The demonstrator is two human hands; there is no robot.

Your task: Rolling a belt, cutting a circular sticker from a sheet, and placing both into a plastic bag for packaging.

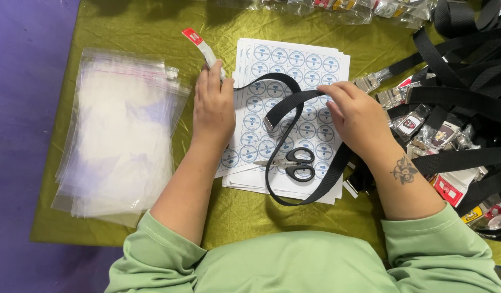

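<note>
Both hands hold 1 black strap (pixel 294 157) over the sticker sheets (pixel 294 59). Left hand (pixel 212 106) grips the strap's end, maybe a small packet (pixel 202 48) too. Right hand (pixel 356 116) pinches the strap. Scissors (pixel 291 163) lie inside its loop.

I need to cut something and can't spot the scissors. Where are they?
In the head view, the black-handled scissors lie on the sticker sheets at centre, inside the loop of the black strap, between the person's forearms.

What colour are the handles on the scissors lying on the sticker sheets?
Black, seen in the head view: the scissors lie on the sticker sheets.
</note>
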